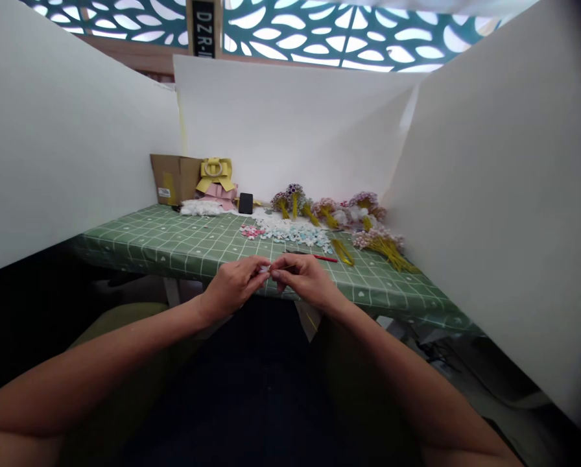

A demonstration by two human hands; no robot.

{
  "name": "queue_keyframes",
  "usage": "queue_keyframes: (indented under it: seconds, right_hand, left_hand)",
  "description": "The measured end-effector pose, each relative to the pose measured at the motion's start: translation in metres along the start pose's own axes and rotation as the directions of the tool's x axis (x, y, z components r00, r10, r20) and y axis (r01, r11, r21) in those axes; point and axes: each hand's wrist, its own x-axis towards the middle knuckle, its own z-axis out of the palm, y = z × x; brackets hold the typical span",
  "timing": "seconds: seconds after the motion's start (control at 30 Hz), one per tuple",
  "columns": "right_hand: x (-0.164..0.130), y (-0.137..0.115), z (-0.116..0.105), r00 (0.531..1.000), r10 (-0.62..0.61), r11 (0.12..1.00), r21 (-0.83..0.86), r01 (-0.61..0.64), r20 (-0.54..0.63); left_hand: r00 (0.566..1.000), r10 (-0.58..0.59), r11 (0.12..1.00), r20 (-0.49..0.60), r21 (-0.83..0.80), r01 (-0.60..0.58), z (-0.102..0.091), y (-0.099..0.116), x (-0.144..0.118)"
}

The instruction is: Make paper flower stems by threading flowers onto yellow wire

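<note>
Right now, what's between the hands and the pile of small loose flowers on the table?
In the head view, bare green checked tablecloth separates the left hand and right hand from the loose flower pile; a red stick lies rightward.

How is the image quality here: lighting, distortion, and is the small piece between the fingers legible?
Head view: soft, even light off the white boards, bright backlit lattice on top; wide-angle bending at the edges, dark corners; the white piece pinched between left hand and right hand is too small to identify.
</note>
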Motion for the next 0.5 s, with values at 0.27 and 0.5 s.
queue_keyframes:
  seconds: [0.27, 0.5]
  right_hand:
    - [-0.002, 0.007, 0.01, 0.987, -0.105, 0.959, -0.275, 0.068, -0.119]
    - [-0.002, 0.011, 0.009, 0.992, -0.104, 0.98, -0.178, 0.089, -0.077]
  left_hand:
    - [0.997, 0.012, 1.0, 0.081, 0.012, -0.013, 0.002, -0.004, -0.002]
    - [0.995, -0.068, 0.998, 0.076, -0.011, 0.069, 0.0, -0.003, 0.0]
